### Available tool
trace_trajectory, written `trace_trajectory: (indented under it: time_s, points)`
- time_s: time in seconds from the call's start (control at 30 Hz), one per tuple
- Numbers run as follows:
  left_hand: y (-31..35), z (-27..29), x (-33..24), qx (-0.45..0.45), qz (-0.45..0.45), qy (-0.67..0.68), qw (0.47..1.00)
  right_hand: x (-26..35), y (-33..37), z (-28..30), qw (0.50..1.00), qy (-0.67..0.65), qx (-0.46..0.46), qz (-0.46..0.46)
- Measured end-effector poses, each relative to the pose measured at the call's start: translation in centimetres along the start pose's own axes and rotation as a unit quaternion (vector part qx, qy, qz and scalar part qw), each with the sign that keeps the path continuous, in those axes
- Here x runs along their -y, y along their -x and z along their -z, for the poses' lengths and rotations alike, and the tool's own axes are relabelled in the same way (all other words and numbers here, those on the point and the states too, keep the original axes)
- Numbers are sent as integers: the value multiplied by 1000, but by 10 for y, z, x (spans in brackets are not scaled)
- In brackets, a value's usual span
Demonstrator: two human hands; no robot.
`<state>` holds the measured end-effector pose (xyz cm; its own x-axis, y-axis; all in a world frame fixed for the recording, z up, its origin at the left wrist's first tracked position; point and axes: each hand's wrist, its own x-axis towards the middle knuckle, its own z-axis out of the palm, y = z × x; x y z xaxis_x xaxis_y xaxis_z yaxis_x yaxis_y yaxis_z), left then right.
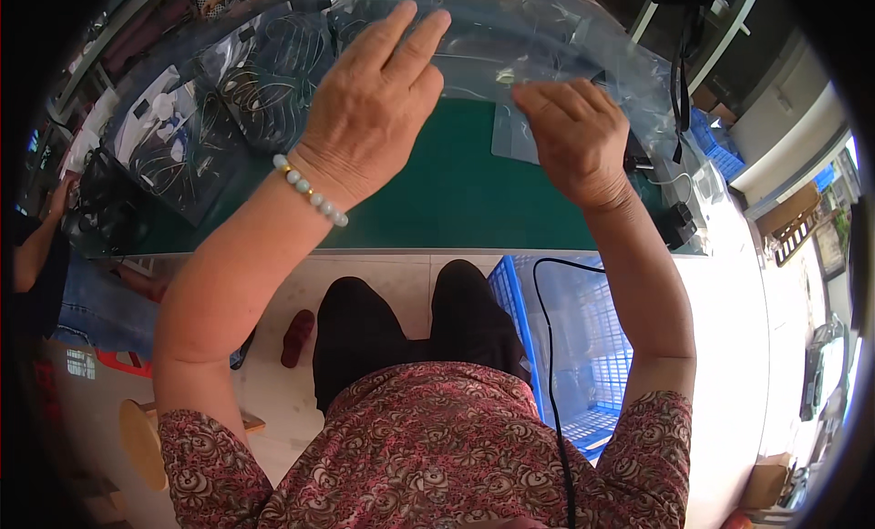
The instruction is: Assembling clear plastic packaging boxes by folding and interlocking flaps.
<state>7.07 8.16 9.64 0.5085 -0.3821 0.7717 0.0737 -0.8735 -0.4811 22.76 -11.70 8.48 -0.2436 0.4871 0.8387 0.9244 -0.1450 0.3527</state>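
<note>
Left fingers (390, 41) extended, slightly parted; right fingers (570, 101) curled; I can't tell whether either grips.
Green worktop (447, 201) beneath both; clear bags of cords (281, 60) left of the left fingers; clear plastic piece (512, 139) just beside the right.

the bags (283, 51) are looking like clear plastic and are shining. the sheet (512, 139) is looking like smooth plastic. the table (428, 205) is showing a smooth top. the beads (316, 199) are gleaming. the crate (538, 333) is looking like plastic, the shirt (428, 438) and pants (360, 328) like matt cloth, the stool (144, 442) like wood.
</note>
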Motion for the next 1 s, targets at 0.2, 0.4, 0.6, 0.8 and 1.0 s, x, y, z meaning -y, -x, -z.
trace_trajectory:
  time_s: [0.2,0.4,0.6,0.8,1.0]
  points:
    - [111,-36,-71,333,-44,229,914,59,114,-23,931,-241,216,-169]
    - [90,-24,-85,423,78,263,864,44,53,-7,876,-317,291,-219]
    - [98,-28,-104,410,102,215,881,31,35,-106,966,-91,222,-94]
    - [122,-16,-105,320,143,279,894,27,46,-171,823,-152,495,-234]
    - [139,-3,-100,300,168,311,886,32,20,-184,828,-70,500,-244]
